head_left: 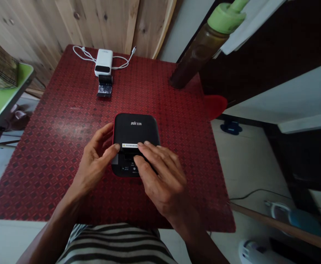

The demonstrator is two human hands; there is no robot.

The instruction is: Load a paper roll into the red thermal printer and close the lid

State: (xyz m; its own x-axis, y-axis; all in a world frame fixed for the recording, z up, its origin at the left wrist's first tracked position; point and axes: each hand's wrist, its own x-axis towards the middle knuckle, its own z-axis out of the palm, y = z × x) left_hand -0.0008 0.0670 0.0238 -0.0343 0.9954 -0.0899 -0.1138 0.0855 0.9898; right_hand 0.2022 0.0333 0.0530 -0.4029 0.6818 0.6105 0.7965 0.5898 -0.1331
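Note:
A small flat black device [136, 132] with rounded corners, red sides and white lettering lies on the red patterned table [75, 146]. It looks like a portable label printer: a slot crosses its middle, and printed button markings sit near the front. My left hand [92, 161] grips its left side, thumb on the top edge and fingers curled along the side. Over the right half of the slot, my right hand [163, 172] presses thumb and fingertips close together beside a white warning sticker [129, 145]. Those fingers hide the right front corner and anything pinched there.
A white power bank [104, 60] with a white cable [121, 66] and a roll of black tape [104, 86] lie at the back left. A tall brown bottle with a green lid [226, 18] stands back right. A red stool [215, 106] is beyond the right edge.

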